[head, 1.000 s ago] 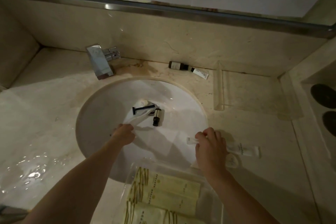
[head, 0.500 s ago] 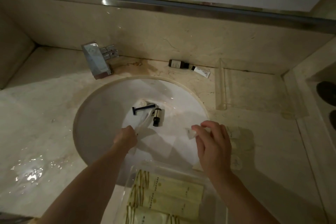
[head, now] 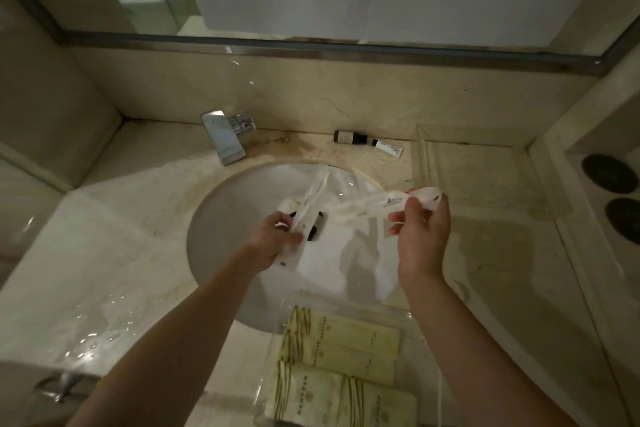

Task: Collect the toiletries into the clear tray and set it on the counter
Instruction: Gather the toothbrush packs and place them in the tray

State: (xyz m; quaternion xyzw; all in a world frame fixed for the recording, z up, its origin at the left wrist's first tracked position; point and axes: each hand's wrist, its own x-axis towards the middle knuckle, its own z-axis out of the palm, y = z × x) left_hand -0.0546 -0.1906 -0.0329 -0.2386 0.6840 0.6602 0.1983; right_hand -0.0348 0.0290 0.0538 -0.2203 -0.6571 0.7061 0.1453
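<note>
Over the white sink basin (head: 235, 218), my left hand (head: 277, 241) grips a long white wrapped packet (head: 313, 198) that points up and away. My right hand (head: 420, 232) holds a bunch of white wrapped toiletries (head: 384, 204) that stick out to the left, above the basin's right side. A clear tray (head: 410, 321) lies at the near edge, with several cream packets (head: 341, 340) in it. At the drain sit a small dark bottle (head: 316, 230) and a white round piece (head: 288, 205), partly hidden by the packet. A dark bottle (head: 348, 137) and a white tube (head: 388, 149) lie by the back wall.
A chrome faucet (head: 225, 137) stands behind the basin. A second clear tray (head: 424, 163) rests on the counter at the back right. Two black round discs (head: 611, 173) sit in a recess at the far right. Water pools on the counter at the left (head: 97, 322).
Both hands rose from the basin rim. The left lifted its wrapped packet out of the basin. The right picked the white tube off the counter and now holds it higher.
</note>
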